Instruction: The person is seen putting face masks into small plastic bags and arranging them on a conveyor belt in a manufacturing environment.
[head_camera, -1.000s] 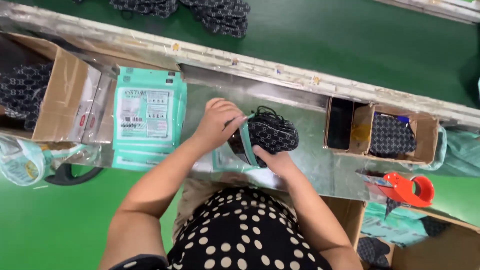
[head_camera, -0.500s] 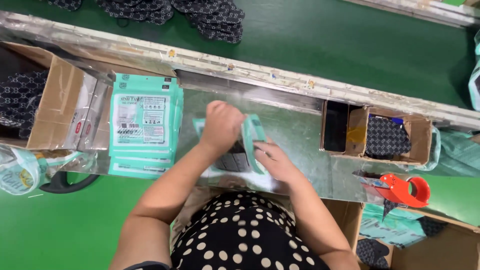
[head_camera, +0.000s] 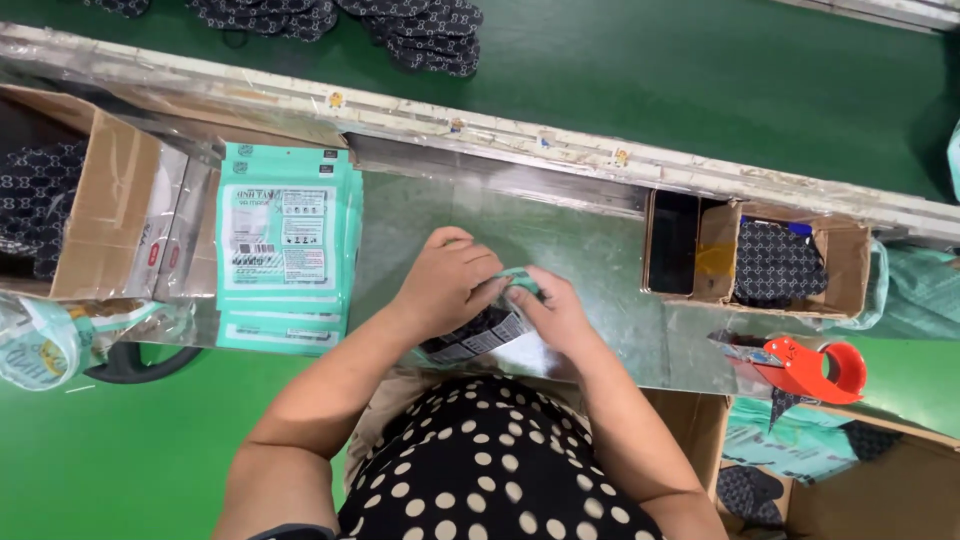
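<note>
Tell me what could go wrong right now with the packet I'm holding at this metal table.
Both hands, left hand and right hand, pinch the teal packet right at the table's near edge, so it might slip off toward your lap. The stack of teal packets reaches that near edge too, and a nudge from your left arm might tip some off. The red tape dispenser sits near your right elbow and could get knocked.

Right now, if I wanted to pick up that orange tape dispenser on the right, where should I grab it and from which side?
Take the orange tape dispenser by its rounded loop end, which points right, probably coming from the right or from above. The other end tapers toward what looks like the cutting edge on the left, so keep fingers off that. It lies flat on the metal worktop, clear of both hands.
</note>
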